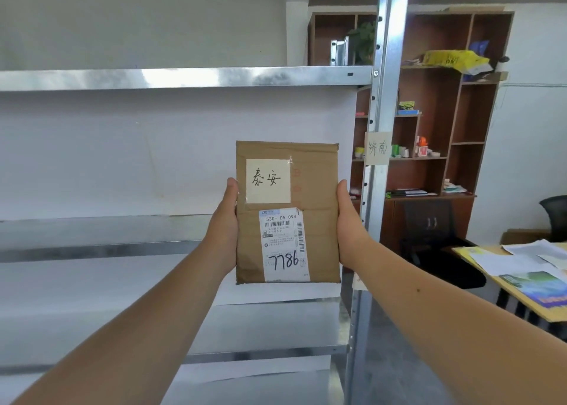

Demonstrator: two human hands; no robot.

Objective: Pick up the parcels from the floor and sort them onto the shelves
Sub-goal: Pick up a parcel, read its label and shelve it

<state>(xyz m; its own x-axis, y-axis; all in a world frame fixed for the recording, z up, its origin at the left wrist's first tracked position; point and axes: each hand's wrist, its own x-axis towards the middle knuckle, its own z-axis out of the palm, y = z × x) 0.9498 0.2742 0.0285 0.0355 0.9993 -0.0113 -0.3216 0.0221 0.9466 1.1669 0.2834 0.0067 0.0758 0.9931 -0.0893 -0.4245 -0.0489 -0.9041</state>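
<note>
Flat brown cardboard parcel [287, 212], upright, labelled, before metal shelves [184, 79]

Parcel [287, 212]: matt brown cardboard, creased, paper labels. Shelf [184, 78]: shiny galvanised metal. Bookcase [441, 128]: brown wood.

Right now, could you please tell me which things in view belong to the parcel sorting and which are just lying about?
Part of the job: brown parcel, held between left hand and right hand; metal shelves; paper label on the post.
Lying about: wooden bookcase with its clutter; black chair; desk papers.
</note>
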